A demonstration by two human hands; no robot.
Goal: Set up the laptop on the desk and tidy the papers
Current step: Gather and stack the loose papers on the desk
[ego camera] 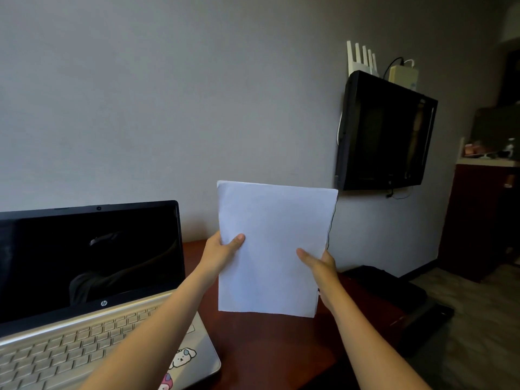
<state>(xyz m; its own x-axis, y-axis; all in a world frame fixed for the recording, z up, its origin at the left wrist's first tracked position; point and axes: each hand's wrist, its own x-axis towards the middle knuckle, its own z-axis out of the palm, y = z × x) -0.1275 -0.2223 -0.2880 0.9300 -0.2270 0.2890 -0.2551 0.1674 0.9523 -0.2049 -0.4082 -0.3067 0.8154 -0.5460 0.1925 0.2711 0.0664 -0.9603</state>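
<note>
Between both hands (222, 253), smooth rectangular white papers (274, 246)

Laptop (92, 291) left on desk (270, 347); papers (273, 249) right (television (385, 133) behind).

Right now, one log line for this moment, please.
papers upright over desk | left hand, right hand grip sides | laptop open, screen dark

Two arms in the lower half of the frame. Left hand (222, 253) centre-left, right hand (320, 266) centre-right. Left forearm (157, 319) and right forearm (365, 327) both bare from wrist to the bottom edge of the frame. Wrists bare. Left thumbnail (240, 237) short, rounded, unpainted as far as the dim light shows. Forearms slender and smooth.
</note>
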